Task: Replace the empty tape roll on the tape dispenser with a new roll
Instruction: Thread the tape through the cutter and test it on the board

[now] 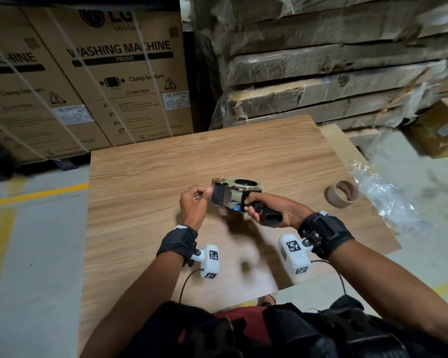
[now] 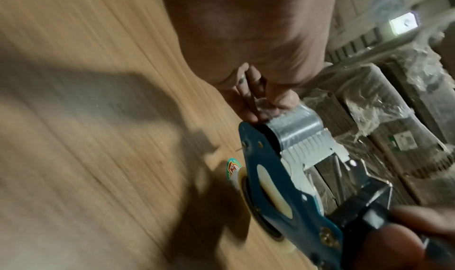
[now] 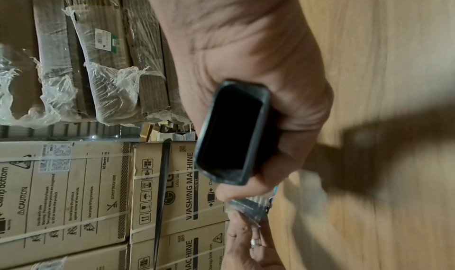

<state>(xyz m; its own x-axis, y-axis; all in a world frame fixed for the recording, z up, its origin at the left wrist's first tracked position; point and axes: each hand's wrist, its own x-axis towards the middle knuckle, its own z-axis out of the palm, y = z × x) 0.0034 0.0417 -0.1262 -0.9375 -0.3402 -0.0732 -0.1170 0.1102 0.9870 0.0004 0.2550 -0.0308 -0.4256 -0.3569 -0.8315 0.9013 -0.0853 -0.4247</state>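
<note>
The tape dispenser (image 1: pixel 234 196) hangs above the wooden table (image 1: pixel 150 177), blue frame (image 2: pixel 270 179) down, with a clear tape roll (image 1: pixel 245 183) seated on its hub. My right hand (image 1: pixel 254 211) grips the black handle (image 3: pixel 231 132). My left hand (image 1: pixel 204 193) pinches the loose clear tape end (image 2: pixel 269 108) at the dispenser's front, over the metal plate (image 2: pixel 298 130) and the toothed blade (image 2: pixel 317 147). The empty brown cardboard core (image 1: pixel 342 193) lies on the table to the right, apart from both hands.
Crumpled clear plastic wrap (image 1: pixel 380 187) lies off the table's right edge, past the core. Strapped washing machine cartons (image 1: pixel 119 73) stand behind the table on the left. Wrapped flat cardboard stacks (image 1: pixel 334 73) rise at the back right.
</note>
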